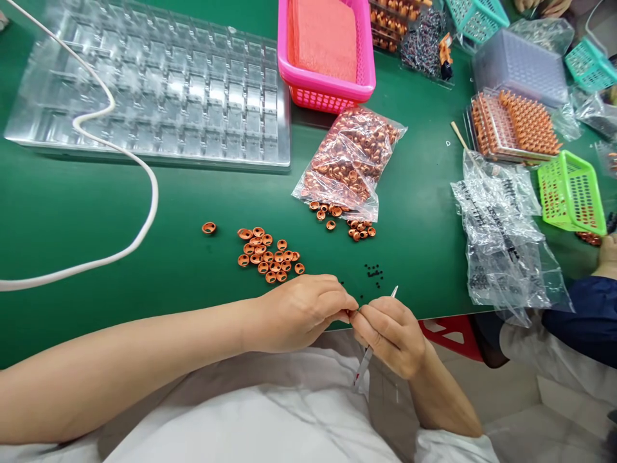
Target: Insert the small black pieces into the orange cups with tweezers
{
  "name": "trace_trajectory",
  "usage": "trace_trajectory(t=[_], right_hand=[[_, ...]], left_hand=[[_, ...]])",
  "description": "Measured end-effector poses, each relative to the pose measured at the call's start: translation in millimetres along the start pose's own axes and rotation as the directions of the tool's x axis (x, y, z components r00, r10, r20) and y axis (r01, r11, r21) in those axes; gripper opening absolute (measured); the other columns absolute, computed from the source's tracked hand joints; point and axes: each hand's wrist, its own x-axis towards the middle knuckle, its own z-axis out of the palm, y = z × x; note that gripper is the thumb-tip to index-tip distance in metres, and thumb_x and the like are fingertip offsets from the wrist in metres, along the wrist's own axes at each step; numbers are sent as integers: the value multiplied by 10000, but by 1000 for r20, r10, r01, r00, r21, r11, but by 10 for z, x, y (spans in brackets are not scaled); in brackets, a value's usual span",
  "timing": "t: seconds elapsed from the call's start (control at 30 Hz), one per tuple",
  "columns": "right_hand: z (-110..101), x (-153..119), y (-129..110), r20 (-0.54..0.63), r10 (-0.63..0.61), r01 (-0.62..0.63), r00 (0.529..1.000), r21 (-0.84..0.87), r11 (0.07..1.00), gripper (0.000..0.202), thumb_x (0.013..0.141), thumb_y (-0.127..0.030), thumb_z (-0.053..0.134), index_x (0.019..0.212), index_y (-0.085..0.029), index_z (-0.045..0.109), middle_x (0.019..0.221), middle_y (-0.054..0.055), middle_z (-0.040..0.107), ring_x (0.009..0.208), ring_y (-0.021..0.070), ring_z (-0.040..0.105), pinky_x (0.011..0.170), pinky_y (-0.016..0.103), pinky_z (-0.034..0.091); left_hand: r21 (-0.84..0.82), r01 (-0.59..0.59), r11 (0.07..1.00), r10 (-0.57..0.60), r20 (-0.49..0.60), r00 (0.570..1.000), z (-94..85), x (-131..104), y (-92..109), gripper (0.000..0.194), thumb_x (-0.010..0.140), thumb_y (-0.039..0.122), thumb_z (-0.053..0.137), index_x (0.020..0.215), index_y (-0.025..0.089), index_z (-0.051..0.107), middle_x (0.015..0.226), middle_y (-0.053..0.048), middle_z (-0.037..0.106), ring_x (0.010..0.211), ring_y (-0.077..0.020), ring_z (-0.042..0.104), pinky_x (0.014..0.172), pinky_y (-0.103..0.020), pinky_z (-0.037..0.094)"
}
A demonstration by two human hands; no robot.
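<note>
My left hand (303, 312) is closed in a pinch at the table's front edge. Between its fingertips a sliver of a small copper-coloured part shows; the rest is hidden. Against those fingertips rests my right hand (393, 337), its fingers wrapped round slim silver tweezers (362, 368) that stick out above and below the fist. Just beyond the hands lie several tiny black pieces (374, 274). A loose group of copper-coloured cups with holes (268, 257) is spread to the left, and one single cup (209, 227) sits farther off.
Behind the hands lies a clear bag of copper-coloured cups (344, 157), some spilled at its mouth. A clear moulded tray (193, 83), a white cable (153, 193) and a pink basket (284, 64) are farther back. Plastic bags (501, 251), a green basket (598, 193) and a co-worker's sleeve (583, 318) are right.
</note>
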Motion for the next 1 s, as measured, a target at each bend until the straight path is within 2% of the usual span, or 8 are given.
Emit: trace_trajectory(t=[0.13,0.3,0.43,0.53,0.6,0.73,0.87,1.0], right_hand=[[37,-41,12,12,1,-2,1000,29,1000,233,943,-51,612,1141,-117,713,984,97,703,853,194,650,701,348,577],[59,-26,13,-5,20,-20,1000,35,999,234,940,-68,630,1167,-79,685,890,91,698,796,191,611,628,339,538],[55,15,20,-28,29,-28,999,43,999,246,936,-59,618,1177,-69,668,871,98,710,798,203,625,656,352,568],[49,35,-4,-86,98,-89,991,100,991,309,922,-43,635,1224,-104,652,897,84,726,798,189,651,689,335,598],[44,42,-41,-152,195,-168,969,171,971,354,904,-19,656,1235,-145,653,891,56,723,775,165,656,683,307,600],[32,31,-114,-299,357,-289,885,249,924,376,876,11,683,1197,-185,683,874,34,702,734,147,650,637,295,586],[28,-15,-137,-363,406,-336,839,240,911,380,857,20,700,1168,-197,693,865,33,694,697,146,629,603,311,569],[50,-67,-148,-395,453,-387,799,240,890,357,863,-1,702,1143,-222,700,841,19,689,668,145,620,577,312,558]], left_hand=[[-14,-2,1000,2,18,1000,1,-10,-1,127,1070,131,503,1059,118,629,819,-81,724,724,-166,639,659,-253,536],[-22,-2,1000,2,19,1000,18,-10,4,131,1060,118,510,1055,117,641,820,-80,727,727,-164,642,659,-249,534],[-63,69,996,-67,35,997,9,11,11,158,1067,136,509,1037,137,664,817,-62,739,731,-154,662,664,-231,543],[-137,148,979,-146,21,989,-25,30,18,120,1048,151,569,1040,148,688,841,-52,763,749,-142,699,700,-213,567],[-202,213,956,-211,30,977,-52,44,23,81,1019,161,631,1037,149,709,857,-48,778,743,-129,724,703,-193,577],[-339,328,881,-322,77,944,-86,71,34,70,973,149,688,1027,146,731,891,-49,811,755,-123,766,731,-182,603],[-417,396,818,-386,114,916,-90,86,46,77,953,137,687,1014,134,734,908,-63,826,774,-135,782,745,-202,624],[-431,413,803,-398,128,908,-100,90,51,75,952,150,687,1011,135,730,915,-68,829,785,-142,785,761,-222,633]])
